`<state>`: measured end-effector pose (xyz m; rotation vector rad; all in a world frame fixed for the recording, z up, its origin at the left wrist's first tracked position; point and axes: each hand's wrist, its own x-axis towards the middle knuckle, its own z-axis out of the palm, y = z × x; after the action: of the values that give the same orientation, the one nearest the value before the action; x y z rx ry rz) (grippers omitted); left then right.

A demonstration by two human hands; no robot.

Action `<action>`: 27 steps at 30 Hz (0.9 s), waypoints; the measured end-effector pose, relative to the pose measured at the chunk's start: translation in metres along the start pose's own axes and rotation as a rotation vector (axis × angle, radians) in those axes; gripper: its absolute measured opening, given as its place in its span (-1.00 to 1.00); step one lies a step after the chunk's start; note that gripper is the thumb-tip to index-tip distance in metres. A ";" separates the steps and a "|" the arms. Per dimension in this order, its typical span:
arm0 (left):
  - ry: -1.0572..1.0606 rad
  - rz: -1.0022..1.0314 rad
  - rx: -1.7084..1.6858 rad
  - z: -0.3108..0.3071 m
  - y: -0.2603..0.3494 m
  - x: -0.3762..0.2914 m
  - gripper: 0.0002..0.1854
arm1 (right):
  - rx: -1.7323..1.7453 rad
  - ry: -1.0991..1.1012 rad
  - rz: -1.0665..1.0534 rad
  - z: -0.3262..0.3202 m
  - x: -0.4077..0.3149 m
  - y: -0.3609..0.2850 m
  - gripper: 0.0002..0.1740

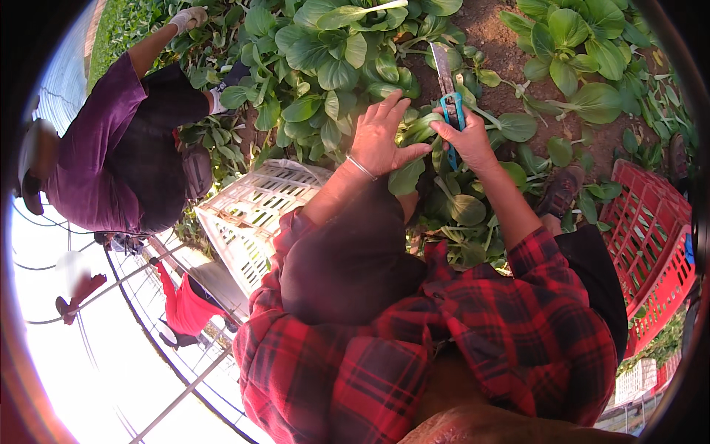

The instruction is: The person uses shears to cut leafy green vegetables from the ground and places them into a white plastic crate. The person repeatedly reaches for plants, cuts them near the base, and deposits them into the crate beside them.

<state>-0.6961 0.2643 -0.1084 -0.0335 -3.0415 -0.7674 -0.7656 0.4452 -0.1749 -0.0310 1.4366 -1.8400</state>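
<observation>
My right hand (468, 141) grips a utility knife (454, 114) with a teal and black handle. Its long blade points away from me, over leaves and soil. My left hand (380, 136), with a thin bracelet at the wrist, is spread with fingers and thumb apart, palm side hidden. A pale green bok choy stalk (422, 127) lies between my two hands, its end close to my right thumb; whether that thumb presses on it is unclear. Beyond my fingers, bok choy plants (333, 61) stand thickly in the bed.
A white plastic crate (260, 205) stands by my left arm. To my right is a red plastic crate (646, 244) with greens inside. One bok choy plant (571, 41) grows at the upper right. A co-worker (105, 150) in purple bends at the left, one gloved hand (188, 19) among leaves.
</observation>
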 end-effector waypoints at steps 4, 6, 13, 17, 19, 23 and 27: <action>-0.186 -0.232 -0.364 0.021 -0.009 0.000 -0.36 | -0.102 0.024 -0.119 0.018 0.013 0.012 -0.66; -0.258 -0.388 -0.373 0.025 -0.027 -0.007 -0.42 | -0.177 0.011 -0.020 0.013 0.014 0.017 -0.65; -0.453 -0.376 0.451 0.022 -0.094 -0.030 -0.54 | -0.735 -0.219 0.008 0.019 0.015 0.043 -0.60; -0.470 -0.486 0.507 0.025 -0.116 -0.048 -0.48 | -0.884 -0.260 -0.047 0.044 0.039 0.066 -0.61; -0.387 -0.445 0.498 0.027 -0.120 -0.059 -0.45 | -0.892 -0.243 -0.059 0.056 0.054 0.077 -0.60; -0.371 -0.487 0.432 0.027 -0.124 -0.069 -0.39 | -0.968 -0.175 0.050 0.072 0.076 0.092 -0.61; -0.336 -0.502 0.352 0.024 -0.127 -0.074 -0.38 | -0.899 -0.280 0.220 0.071 0.088 0.100 -0.61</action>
<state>-0.6245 0.1626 -0.1909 0.6913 -3.5023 -0.2248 -0.7388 0.3313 -0.2699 -0.5288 1.8488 -0.8573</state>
